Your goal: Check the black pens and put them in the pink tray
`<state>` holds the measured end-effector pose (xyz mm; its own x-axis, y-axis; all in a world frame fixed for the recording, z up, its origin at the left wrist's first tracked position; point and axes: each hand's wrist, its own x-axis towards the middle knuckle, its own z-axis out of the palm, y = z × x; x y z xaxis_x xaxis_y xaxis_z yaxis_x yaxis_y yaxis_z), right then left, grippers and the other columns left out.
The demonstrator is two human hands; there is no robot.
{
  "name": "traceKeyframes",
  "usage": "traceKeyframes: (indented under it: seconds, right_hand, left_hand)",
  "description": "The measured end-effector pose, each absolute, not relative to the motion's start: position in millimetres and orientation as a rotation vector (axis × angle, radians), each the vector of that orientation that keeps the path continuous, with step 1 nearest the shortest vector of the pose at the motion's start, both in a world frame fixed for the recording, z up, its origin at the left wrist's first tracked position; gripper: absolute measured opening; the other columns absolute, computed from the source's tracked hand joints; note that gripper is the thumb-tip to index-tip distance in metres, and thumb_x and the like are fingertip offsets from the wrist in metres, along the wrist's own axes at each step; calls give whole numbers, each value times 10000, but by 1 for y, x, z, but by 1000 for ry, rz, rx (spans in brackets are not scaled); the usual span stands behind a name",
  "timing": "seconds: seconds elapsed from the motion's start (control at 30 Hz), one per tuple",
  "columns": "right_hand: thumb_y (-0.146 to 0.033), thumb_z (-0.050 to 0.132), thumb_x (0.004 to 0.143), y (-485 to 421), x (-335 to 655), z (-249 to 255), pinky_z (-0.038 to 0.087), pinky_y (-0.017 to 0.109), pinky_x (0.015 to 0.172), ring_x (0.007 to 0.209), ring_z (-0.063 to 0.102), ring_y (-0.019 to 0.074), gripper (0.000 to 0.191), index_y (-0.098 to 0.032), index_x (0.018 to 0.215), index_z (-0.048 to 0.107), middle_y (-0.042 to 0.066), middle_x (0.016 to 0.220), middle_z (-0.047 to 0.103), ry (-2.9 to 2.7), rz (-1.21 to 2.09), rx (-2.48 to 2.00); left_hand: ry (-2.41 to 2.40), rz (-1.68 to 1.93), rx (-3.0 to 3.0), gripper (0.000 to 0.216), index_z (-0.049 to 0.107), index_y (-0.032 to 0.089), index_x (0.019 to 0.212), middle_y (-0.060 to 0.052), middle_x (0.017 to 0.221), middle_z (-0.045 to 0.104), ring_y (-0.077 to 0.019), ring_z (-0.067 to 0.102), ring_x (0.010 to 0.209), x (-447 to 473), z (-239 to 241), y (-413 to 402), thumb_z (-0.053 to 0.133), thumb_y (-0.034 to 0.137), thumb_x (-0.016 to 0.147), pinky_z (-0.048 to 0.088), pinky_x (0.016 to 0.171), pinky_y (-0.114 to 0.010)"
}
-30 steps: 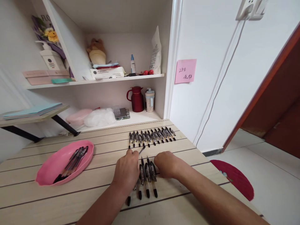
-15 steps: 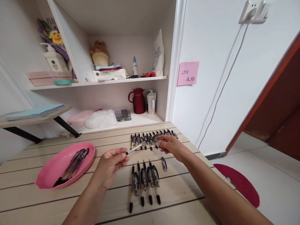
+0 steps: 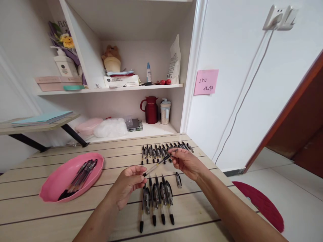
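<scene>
Since one second earlier, your right hand (image 3: 185, 162) had moved from beside the near row of pens (image 3: 155, 195) up to the tip end of a pen (image 3: 157, 164); a loose cap (image 3: 178, 180) now lay exposed at 4 o'clock from that pen. Your left hand (image 3: 131, 185) pinched its black rear end; your right fingertips seemed closed on the tip end, though they partly hid it; the pen slanted above the tabletop (image 3: 202, 210), between the near row at 6 o'clock and the far row of pens (image 3: 158, 153) at 1 o'clock.

A loose pinch could have let the slim barrel slip and scatter the near row, just below your left hand; a bare tip pressed against your fingers could have inked them; a sweep of your right wrist could have rolled the loose cap away.

At 1 o'clock, a pink sticky note (image 3: 206, 82) read "250", with handwriting beneath that you could not be sure of; between 10 and 11 o'clock, "FLO" showed on a flower wrapping (image 3: 63, 24), cut off by a panel (image 3: 75, 40); the pump bottle's (image 3: 65, 65) label and the pens' own print were too small to read.
</scene>
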<state>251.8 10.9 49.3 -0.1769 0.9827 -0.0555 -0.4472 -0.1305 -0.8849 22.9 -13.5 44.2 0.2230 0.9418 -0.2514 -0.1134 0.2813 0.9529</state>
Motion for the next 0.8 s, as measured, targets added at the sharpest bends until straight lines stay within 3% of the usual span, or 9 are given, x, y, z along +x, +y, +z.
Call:
traceKeyframes:
  seconds: [0.13,0.27,0.4,0.63,0.8]
  right_hand:
    - [-234,642,644,-1,234,51,312,139,384,432,460,33,178,-142,792,605,-18,572,560,-1021,1595,-886]
    - [-256,632,656,-13,222,56,304,145,392,422,443,32,187,-142,802,612,-40,533,523,-1134,1589,-923]
    - [-267,662,631,-16,228,64,308,163,401,437,443,40,261,-161,865,615,-40,566,537,-1210,1582,-908]
    - [-279,695,602,-5,243,66,322,186,452,507,458,43,226,-161,783,630,18,743,611,-1001,1359,-844]
    - [-307,704,572,-4,242,65,307,206,445,496,448,60,250,-160,762,636,-3,632,570,-1034,1275,-876]
  left_hand:
    - [1027,777,1200,285,602,129,918,-19,757,606,-53,505,485,27,44,-16,628,241,656,377,467,-178]
    - [960,602,1433,359,585,122,964,-9,624,590,-45,432,392,30,46,-24,493,400,757,270,393,-165]
    - [896,640,1353,371,557,133,994,-1,593,567,-57,449,404,35,47,-31,448,415,779,290,411,-167]
    - [807,748,1222,327,548,129,1007,11,591,527,-24,319,381,46,40,-35,457,356,791,164,375,-165]
    - [820,751,1253,339,551,123,1020,6,593,525,-23,301,391,50,36,-38,445,358,800,150,386,-175]
